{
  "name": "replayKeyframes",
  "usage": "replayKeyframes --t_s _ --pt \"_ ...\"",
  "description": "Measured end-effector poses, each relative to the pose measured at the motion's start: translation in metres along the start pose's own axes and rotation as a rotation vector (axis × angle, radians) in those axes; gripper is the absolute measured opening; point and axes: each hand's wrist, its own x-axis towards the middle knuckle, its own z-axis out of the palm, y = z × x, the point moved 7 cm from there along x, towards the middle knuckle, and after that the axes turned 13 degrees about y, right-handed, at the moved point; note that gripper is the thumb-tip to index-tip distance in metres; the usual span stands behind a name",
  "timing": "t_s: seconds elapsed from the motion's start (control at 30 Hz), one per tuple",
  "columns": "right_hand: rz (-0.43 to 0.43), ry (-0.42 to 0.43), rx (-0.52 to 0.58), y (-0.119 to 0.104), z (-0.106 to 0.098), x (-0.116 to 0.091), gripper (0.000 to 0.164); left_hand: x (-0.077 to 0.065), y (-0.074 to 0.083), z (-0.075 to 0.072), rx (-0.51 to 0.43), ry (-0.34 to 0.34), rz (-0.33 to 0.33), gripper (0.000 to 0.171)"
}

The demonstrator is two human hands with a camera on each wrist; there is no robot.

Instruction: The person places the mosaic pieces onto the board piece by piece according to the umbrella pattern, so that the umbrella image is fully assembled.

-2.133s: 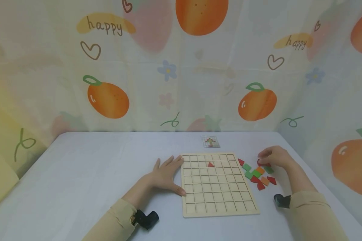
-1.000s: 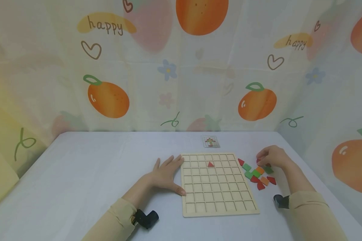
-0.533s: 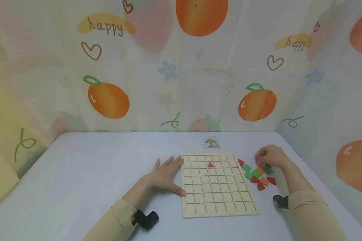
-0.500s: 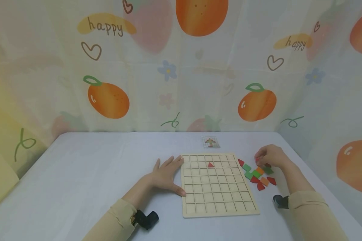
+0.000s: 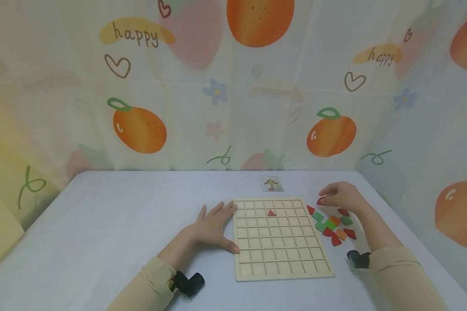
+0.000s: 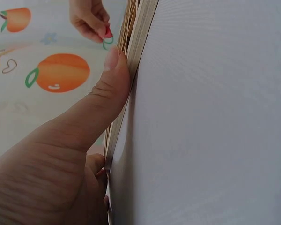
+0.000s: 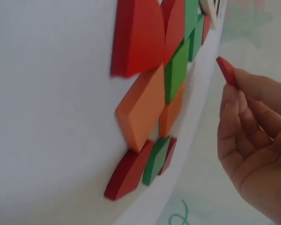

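Note:
My left hand (image 5: 214, 226) lies with fingers spread against the left edge of a wooden grid board (image 5: 257, 255). Its thumb (image 6: 113, 61) and fingertips touch that edge. One red triangular block (image 5: 271, 213) sits in an upper cell of the board. Beyond the board's right side, my right hand (image 5: 346, 198) pinches a small red block (image 7: 226, 71) between thumb and fingertips, raised above the tabletop. Below that hand lies a loose group of coloured blocks: green squares (image 5: 329, 224), orange squares (image 5: 340, 234) and red pieces with a curved side (image 7: 143, 37).
A small card (image 5: 271, 183) printed with a coloured figure on a grid lies behind the board. The white tabletop (image 5: 101, 224) reaches back to a fruit-patterned curtain (image 5: 257, 108). The loose blocks lie close to the board's right edge.
My right hand has lifted the red block from the pile and moved up and left with it. A dark red piece is now uncovered. The left hand and board have stayed put.

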Motion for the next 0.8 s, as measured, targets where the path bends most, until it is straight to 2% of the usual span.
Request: replayKeyframes --t_s 0.13,0.33,0.5,0.8 --pt "-0.01 -0.044 0.043 -0.015 0.002 -0.003 0.03 0.0 0.0 0.0 -0.005 -0.004 -0.001 0.123" --pt "-0.033 -0.131 0.187 -0.043 0.006 -0.015 0.034 0.001 -0.001 0.001 0.004 -0.004 -0.001 0.123" --pt "-0.036 -0.19 0.28 -0.058 0.014 -0.02 0.032 0.001 -0.001 0.0 -0.002 -0.005 -0.004 0.123" --pt "-0.005 -0.261 0.343 -0.076 0.034 -0.025 0.022 0.001 0.002 -0.002 -0.009 -0.003 0.002 0.123"
